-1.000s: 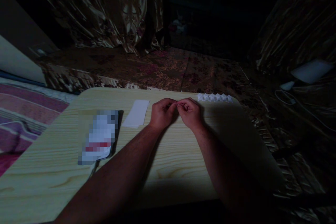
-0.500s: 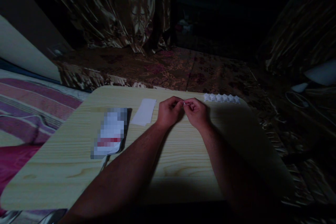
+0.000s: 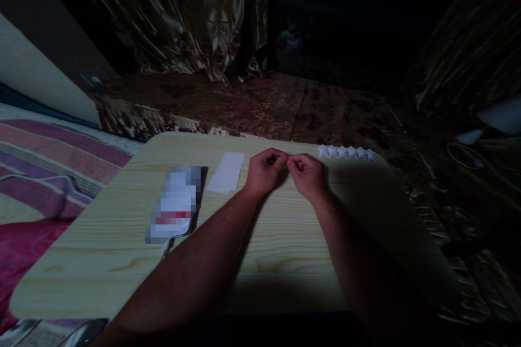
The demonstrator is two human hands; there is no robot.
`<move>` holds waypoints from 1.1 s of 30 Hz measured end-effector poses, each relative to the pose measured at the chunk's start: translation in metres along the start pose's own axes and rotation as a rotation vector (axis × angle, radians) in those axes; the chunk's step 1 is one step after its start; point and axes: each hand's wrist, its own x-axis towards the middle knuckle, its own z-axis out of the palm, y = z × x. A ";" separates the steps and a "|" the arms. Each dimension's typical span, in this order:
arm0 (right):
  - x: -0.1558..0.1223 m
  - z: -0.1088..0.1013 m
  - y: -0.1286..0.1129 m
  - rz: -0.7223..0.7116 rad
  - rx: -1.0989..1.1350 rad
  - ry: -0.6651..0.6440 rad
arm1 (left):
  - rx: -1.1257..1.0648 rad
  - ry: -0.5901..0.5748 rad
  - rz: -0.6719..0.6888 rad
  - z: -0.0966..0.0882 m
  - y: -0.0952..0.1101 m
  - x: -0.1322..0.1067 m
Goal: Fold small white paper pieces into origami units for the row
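Over the far middle of the table, my left hand [image 3: 264,171] and my right hand [image 3: 307,173] meet at the fingertips. Both are closed in a pinch on a small piece of white paper [image 3: 288,159], mostly hidden by the fingers. Just left of my left hand lies a stack of white paper strips [image 3: 226,172]. Beyond my right hand, several small white folded paper stars [image 3: 342,152] sit in a row along the table's far edge.
The light wooden table [image 3: 280,244] has rounded corners. A phone [image 3: 177,200] with a blurred-out screen and a cable lies at its left. A striped bed cover [image 3: 52,162] is to the left; patterned curtains [image 3: 220,16] hang behind. The room is dark.
Both hands stay together at nearly the same spot, with small finger movements. The white paper shows less between the fingertips. The whole view has shifted slightly.
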 end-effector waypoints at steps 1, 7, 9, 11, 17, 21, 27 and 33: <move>0.000 0.000 0.000 0.007 0.003 0.002 | -0.008 0.006 -0.005 0.000 0.000 0.000; 0.005 -0.002 -0.001 -0.035 -0.004 0.084 | -0.114 0.012 -0.067 -0.003 0.002 0.002; 0.006 -0.002 -0.001 -0.037 0.048 0.095 | -0.133 0.022 -0.097 -0.003 0.003 0.003; 0.007 -0.001 0.001 -0.010 0.106 0.090 | -0.134 0.030 -0.114 -0.004 0.003 0.003; 0.007 -0.001 0.003 0.158 0.234 0.025 | -0.143 0.038 -0.147 -0.004 0.008 0.003; 0.006 -0.002 0.000 0.235 0.277 0.010 | -0.191 0.017 -0.184 -0.003 0.009 0.003; 0.007 0.001 0.000 0.244 0.334 0.035 | -0.233 0.014 -0.195 -0.002 0.005 0.004; 0.007 0.000 -0.002 0.314 0.432 -0.008 | -0.252 0.061 -0.213 -0.004 0.003 0.006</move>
